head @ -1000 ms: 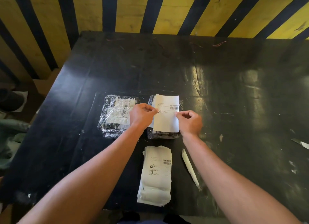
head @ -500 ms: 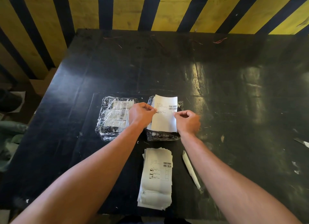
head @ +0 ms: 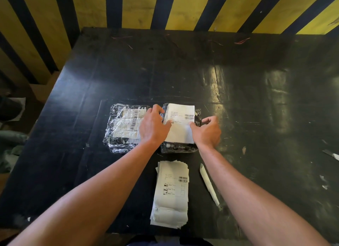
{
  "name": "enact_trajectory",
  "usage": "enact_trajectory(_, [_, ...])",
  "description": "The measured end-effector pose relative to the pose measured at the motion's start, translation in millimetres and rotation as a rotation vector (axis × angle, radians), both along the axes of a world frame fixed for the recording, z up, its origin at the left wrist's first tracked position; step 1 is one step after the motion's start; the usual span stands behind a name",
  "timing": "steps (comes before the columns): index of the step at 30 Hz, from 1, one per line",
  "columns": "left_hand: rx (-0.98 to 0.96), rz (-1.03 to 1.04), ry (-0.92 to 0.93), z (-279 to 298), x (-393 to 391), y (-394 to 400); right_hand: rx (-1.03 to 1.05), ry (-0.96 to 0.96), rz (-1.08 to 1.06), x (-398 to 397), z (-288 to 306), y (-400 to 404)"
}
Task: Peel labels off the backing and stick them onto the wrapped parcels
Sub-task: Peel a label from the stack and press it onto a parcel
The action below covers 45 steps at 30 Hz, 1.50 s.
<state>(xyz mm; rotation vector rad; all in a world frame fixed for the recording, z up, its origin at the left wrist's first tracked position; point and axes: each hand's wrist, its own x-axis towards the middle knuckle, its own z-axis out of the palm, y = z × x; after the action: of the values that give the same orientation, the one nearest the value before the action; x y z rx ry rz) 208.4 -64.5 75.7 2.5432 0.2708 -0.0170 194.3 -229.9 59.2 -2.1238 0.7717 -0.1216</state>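
Observation:
Two parcels in clear wrap lie side by side on the black table (head: 183,71). The left parcel (head: 122,128) carries white barcode labels. A white label (head: 180,122) lies flat on top of the right parcel (head: 178,147). My left hand (head: 153,125) rests at the label's left edge, fingers spread over the gap between the parcels. My right hand (head: 207,130) touches the label's right edge with thumb and fingertips, the other fingers apart. Near the table's front edge sits a stack of labels (head: 171,194).
A curled strip of white backing paper (head: 209,184) lies right of the label stack. Small paper scraps (head: 323,181) and a blade-like piece (head: 330,154) sit at the far right. A yellow-and-black striped wall (head: 165,7) borders the table's far edge.
The label was held up between both hands' pinched fingers; now it lies flat on the right parcel, and both hands have opened and press at its edges.

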Motion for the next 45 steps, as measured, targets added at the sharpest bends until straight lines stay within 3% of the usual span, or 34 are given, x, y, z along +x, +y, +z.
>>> enact_trajectory(3, [0.17, -0.353, -0.202, -7, -14, 5, -0.264, -0.232, 0.262, -13, -6, -8])
enact_trajectory(5, [0.196, -0.53, -0.193, -14, -25, 7, -0.444, -0.365, 0.534, -28, -8, -9])
enact_trajectory(7, [0.2, -0.6, -0.096, -20, -37, 7, -0.519, -0.349, 0.764, -40, -13, -9])
enact_trajectory(10, [0.225, -0.626, -0.018, -28, -48, 10, -0.565, -0.176, 0.91, -48, -21, -7])
enact_trajectory(19, [0.188, -0.609, 0.013, -42, -51, 7, -0.631, 0.057, 1.001, 16, -6, 2])
enact_trajectory(25, [0.191, -0.611, 0.028, -39, -50, 8, -0.61, 0.159, 0.874, 33, -6, -29])
enact_trajectory(27, [0.185, -0.612, 0.02, -37, -45, 7, -0.639, 0.139, 0.864, 31, 0, -36])
enact_trajectory(32, [0.186, -0.618, 0.022, -42, -48, 8, -0.668, 0.038, 1.114, 3, 7, -16])
enact_trajectory(45, [0.24, -0.656, 0.086, -34, -47, 12, -0.735, 0.079, 0.831, -16, 6, -24])
